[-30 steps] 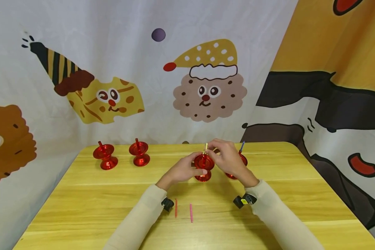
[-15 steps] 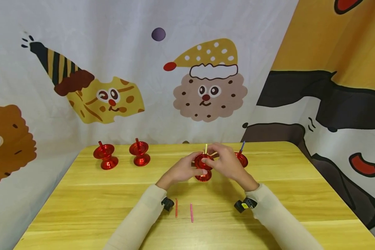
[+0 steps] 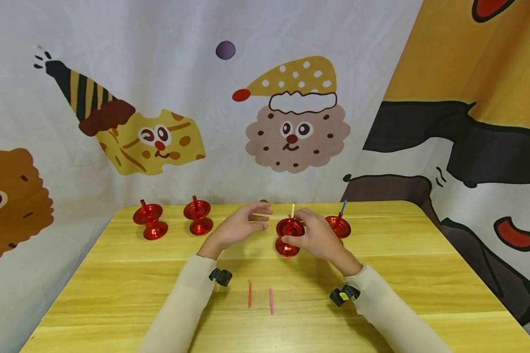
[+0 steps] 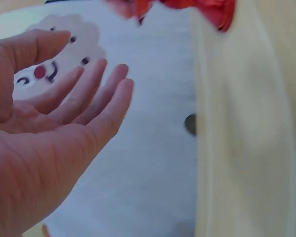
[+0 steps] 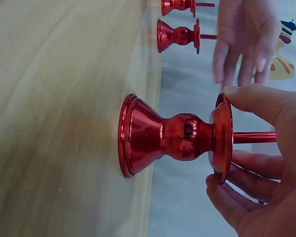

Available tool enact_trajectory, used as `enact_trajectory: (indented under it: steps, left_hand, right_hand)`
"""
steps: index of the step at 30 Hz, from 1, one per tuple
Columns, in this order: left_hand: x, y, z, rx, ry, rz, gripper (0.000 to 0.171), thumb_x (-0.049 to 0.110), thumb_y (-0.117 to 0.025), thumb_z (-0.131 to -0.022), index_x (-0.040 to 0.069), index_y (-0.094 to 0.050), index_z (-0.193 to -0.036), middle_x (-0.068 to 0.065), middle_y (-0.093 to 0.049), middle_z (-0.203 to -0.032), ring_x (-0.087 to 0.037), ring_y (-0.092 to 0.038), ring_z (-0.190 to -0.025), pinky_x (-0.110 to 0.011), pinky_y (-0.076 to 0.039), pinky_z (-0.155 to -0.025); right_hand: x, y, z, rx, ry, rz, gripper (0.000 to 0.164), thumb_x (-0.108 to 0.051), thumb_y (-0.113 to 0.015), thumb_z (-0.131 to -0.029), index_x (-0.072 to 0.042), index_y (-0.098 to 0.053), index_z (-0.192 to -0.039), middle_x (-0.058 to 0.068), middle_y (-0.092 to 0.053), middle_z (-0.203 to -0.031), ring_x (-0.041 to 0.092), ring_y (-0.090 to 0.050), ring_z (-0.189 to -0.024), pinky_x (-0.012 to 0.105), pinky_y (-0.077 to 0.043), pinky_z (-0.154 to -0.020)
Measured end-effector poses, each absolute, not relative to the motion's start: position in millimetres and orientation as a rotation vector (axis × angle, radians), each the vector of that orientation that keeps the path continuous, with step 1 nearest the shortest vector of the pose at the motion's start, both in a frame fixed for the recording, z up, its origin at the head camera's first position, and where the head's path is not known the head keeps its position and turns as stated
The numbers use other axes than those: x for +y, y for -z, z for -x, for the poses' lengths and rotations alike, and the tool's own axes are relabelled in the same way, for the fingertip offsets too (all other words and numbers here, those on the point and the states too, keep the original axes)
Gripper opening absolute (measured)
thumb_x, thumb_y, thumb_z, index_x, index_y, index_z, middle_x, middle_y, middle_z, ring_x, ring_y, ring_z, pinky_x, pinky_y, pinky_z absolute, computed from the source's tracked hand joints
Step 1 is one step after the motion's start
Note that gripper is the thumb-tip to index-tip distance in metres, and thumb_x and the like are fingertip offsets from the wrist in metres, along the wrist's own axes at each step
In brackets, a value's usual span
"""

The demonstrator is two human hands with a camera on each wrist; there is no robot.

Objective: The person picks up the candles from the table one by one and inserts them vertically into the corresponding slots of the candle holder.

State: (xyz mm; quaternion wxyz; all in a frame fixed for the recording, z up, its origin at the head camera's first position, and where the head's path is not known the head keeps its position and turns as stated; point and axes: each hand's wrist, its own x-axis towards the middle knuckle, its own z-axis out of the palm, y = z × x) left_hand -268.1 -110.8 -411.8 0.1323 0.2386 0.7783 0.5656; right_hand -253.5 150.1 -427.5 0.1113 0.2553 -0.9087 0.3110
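A shiny red metal candle holder [image 5: 185,136] stands on the table, with a thin yellow candle [image 3: 293,211] upright in its top. My right hand [image 3: 320,239] grips the holder's upper dish; in the right wrist view the thumb and fingers lie on opposite sides of the rim. To the left of this holder, my left hand [image 3: 236,227] is in the air with its fingers spread and slightly bent, holding nothing. The left wrist view shows its bare palm [image 4: 44,148]. Behind the right hand, a second red holder [image 3: 342,229] carries a blue candle [image 3: 344,207].
Two more red holders, one at far left [image 3: 154,230] and one beside it [image 3: 200,226], have bare spikes without candles. An orange-red candle [image 3: 250,295] and a pink candle [image 3: 271,301] lie near the front of the wooden table [image 3: 115,294]. A printed curtain [image 3: 229,147] hangs behind.
The left hand has let go of the holder and moved left. The right hand has come down from the yellow candle to the dish rim. The yellow candle stays upright in the holder.
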Motion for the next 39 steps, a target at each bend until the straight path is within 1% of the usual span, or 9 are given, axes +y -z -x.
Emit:
enact_trajectory:
  steps: [9, 12, 16, 19, 22, 25, 28, 34, 39]
  left_hand:
    - [-155, 382, 263, 2.472, -1.955, -0.483, 0.029, 0.024, -0.070, -0.111, 0.007, -0.072, -0.134, -0.013, -0.072, -0.137, -0.031, -0.067, -0.124, -0.051, -0.051, -0.111]
    - [-170, 373, 262, 2.510, -2.099, -0.346, 0.031, 0.032, -0.072, -0.110, 0.007, -0.072, -0.129, -0.013, -0.073, -0.128, -0.028, -0.065, -0.118, -0.044, -0.051, -0.106]
    - [-190, 370, 262, 2.580, -2.222, -0.180, 0.042, 0.037, -0.074, -0.108, 0.003, -0.069, -0.132, -0.013, -0.071, -0.125, -0.027, -0.063, -0.118, -0.031, -0.051, -0.100]
    - [-206, 373, 262, 2.719, -2.212, -0.078, 0.050, 0.038, -0.077, -0.106, 0.003, -0.066, -0.140, -0.012, -0.070, -0.135, -0.027, -0.062, -0.128, -0.032, -0.050, -0.111]
    - [-222, 378, 263, 2.854, -2.047, -0.006, 0.069, 0.043, -0.079, -0.104, 0.005, -0.056, -0.157, -0.012, -0.061, -0.155, -0.031, -0.052, -0.147, -0.045, -0.042, -0.123]
    - [-234, 384, 265, 2.869, -1.856, 0.025, 0.095, 0.044, -0.081, -0.101, 0.007, -0.032, -0.173, -0.015, -0.041, -0.173, -0.038, -0.035, -0.160, -0.058, -0.032, -0.128]
    - [-240, 391, 270, 2.807, -1.729, 0.036, 0.111, 0.042, -0.082, -0.100, 0.008, -0.010, -0.177, -0.017, -0.025, -0.180, -0.042, -0.025, -0.164, -0.064, -0.028, -0.128]
    - [-244, 406, 277, 2.674, -1.622, -0.001, 0.114, 0.037, -0.082, -0.102, 0.004, -0.003, -0.177, -0.023, -0.022, -0.180, -0.045, -0.025, -0.163, -0.062, -0.027, -0.129]
    - [-248, 415, 278, 2.574, -1.633, 0.033, 0.115, 0.039, -0.081, -0.102, 0.011, 0.000, -0.178, -0.019, -0.020, -0.181, -0.046, -0.022, -0.163, -0.067, -0.022, -0.129]
  right_hand:
    - [155, 423, 253, -2.679, -0.909, -0.745, 0.057, -0.024, -0.095, -0.086, 0.004, -0.074, -0.131, 0.014, -0.076, -0.121, 0.032, -0.072, -0.106, 0.044, -0.062, -0.087]
    - [157, 422, 253, -2.675, -0.923, -0.738, 0.057, -0.021, -0.095, -0.086, 0.004, -0.074, -0.132, 0.015, -0.077, -0.122, 0.032, -0.072, -0.107, 0.043, -0.063, -0.086]
    - [161, 421, 252, -2.686, -0.927, -0.721, 0.058, -0.021, -0.095, -0.086, 0.004, -0.074, -0.133, 0.015, -0.077, -0.122, 0.032, -0.073, -0.107, 0.042, -0.063, -0.085]
    - [163, 421, 251, -2.692, -0.925, -0.713, 0.059, -0.021, -0.096, -0.086, 0.004, -0.073, -0.134, 0.016, -0.076, -0.123, 0.034, -0.073, -0.108, 0.043, -0.064, -0.086]
    - [166, 420, 250, -2.693, -0.933, -0.709, 0.059, -0.020, -0.096, -0.086, 0.005, -0.073, -0.135, 0.017, -0.076, -0.125, 0.035, -0.073, -0.110, 0.045, -0.064, -0.087]
    - [169, 421, 251, -2.695, -0.934, -0.709, 0.060, -0.020, -0.096, -0.087, 0.006, -0.072, -0.136, 0.018, -0.076, -0.126, 0.036, -0.074, -0.110, 0.047, -0.064, -0.088]
    - [172, 422, 250, -2.686, -0.914, -0.708, 0.059, -0.019, -0.096, -0.087, 0.006, -0.073, -0.135, 0.017, -0.076, -0.125, 0.035, -0.074, -0.109, 0.048, -0.064, -0.088]
    - [177, 420, 244, -2.641, -0.877, -0.669, 0.056, -0.020, -0.096, -0.084, 0.005, -0.075, -0.130, 0.016, -0.076, -0.126, 0.039, -0.073, -0.111, 0.055, -0.060, -0.091]
    - [186, 418, 235, -2.574, -0.933, -0.648, 0.044, -0.011, -0.095, -0.085, 0.002, -0.077, -0.124, 0.015, -0.077, -0.118, 0.034, -0.072, -0.098, 0.051, -0.061, -0.084]
